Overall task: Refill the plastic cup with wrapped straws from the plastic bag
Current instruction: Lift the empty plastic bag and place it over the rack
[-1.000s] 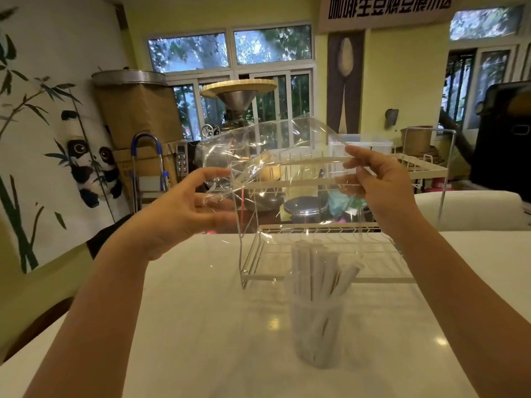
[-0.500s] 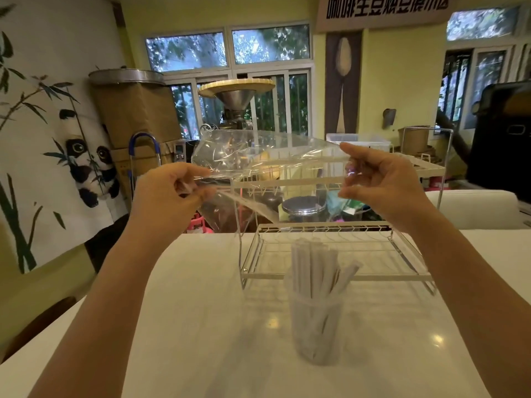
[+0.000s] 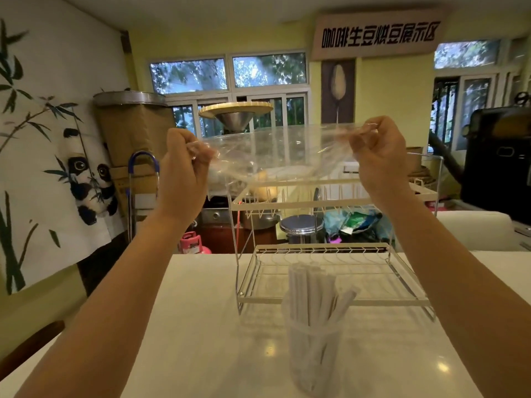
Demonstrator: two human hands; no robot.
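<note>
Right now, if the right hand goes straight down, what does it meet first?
Probably the rack's upper shelf, directly under the right hand, which pinches the bag. The cup sits lower and nearer; depth is uncertain.

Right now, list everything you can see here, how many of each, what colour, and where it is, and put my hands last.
plastic bag: one, clear, held up in the air, stretched between both hands.
plastic cup: one, translucent, on the table in front of the rack.
wrapped straws: a bunch, too many to count, white, standing in the cup.
wire rack: one, cream, two tiers, on the table behind the cup.
table: one, white, in the foreground.
panda hanging: one, white with black and green, on the wall at left.
sign: one, dark characters, high on the far wall.
gas cylinder: one, pink, on the floor beyond the table.
left hand: pinching the bag's left edge.
right hand: pinching the bag's right edge.
</note>
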